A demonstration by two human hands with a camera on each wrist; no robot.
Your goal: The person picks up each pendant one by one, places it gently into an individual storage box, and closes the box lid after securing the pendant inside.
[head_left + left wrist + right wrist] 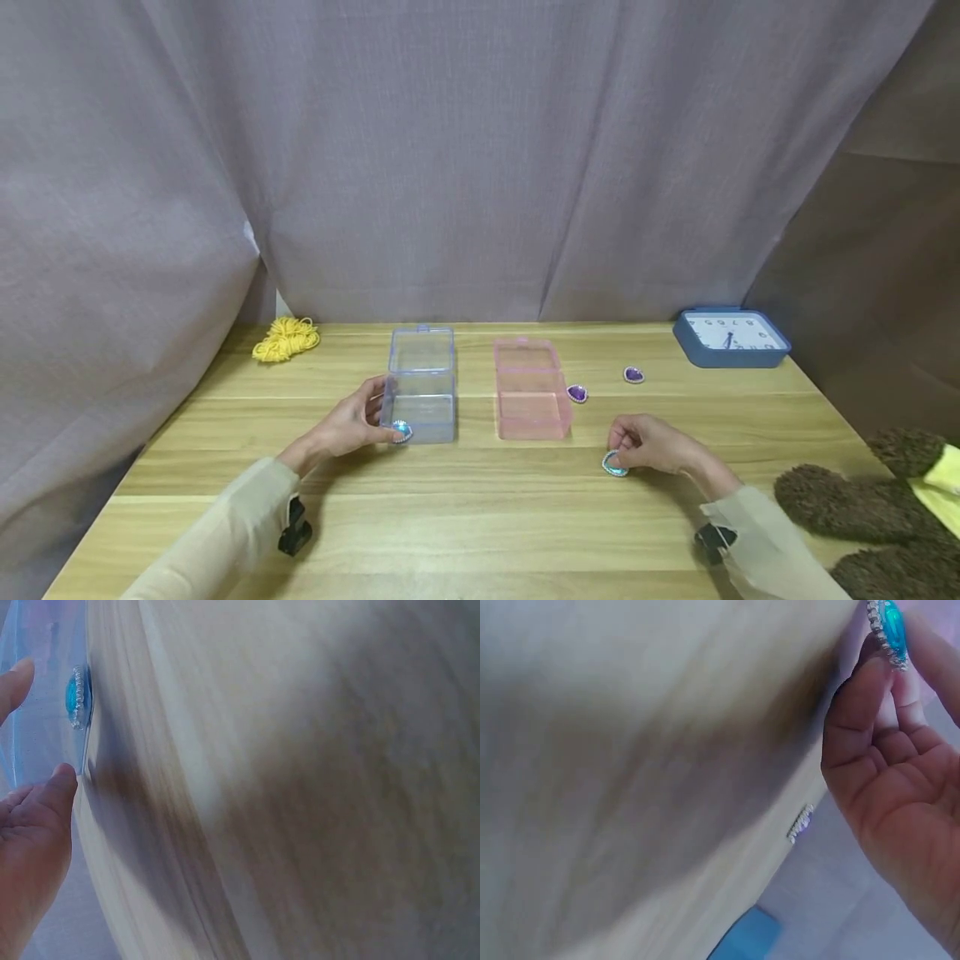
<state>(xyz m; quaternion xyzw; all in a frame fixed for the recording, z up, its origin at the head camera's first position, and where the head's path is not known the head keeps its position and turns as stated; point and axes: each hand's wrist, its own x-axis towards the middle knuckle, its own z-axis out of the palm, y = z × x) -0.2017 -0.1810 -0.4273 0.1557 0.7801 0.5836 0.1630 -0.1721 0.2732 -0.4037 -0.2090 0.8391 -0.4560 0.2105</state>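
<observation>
The right hand [652, 443] pinches a blue gem [615, 468] between thumb and finger, out toward the right side of the desk [465, 517]. The left hand [348, 423] bends its thumb and fingers round the left end of the blue box [435, 434]. Near that thumb, by the box's front wall, is another blue gem [402, 430]. I can't tell if it is inside the box or on the wall.

The pink box [534, 428] is to the right of the blue box. A purple gem [577, 394] is right by its side, and a second purple gem [633, 375] is nearer the desk's back right corner.

The job looks partly done. Both lids are open, and one blue gem is at the blue box. The other is in the fingers, and the two purple gems lie loose.

The desk is yellowish wood with stripes. Yellow string [287, 339] sits by the back left corner, and a blue clock [738, 358] by the back right corner. A brown fluffy thing [832, 500] is at the right edge. Gray cloth [420, 167] hangs behind the back edge.
</observation>
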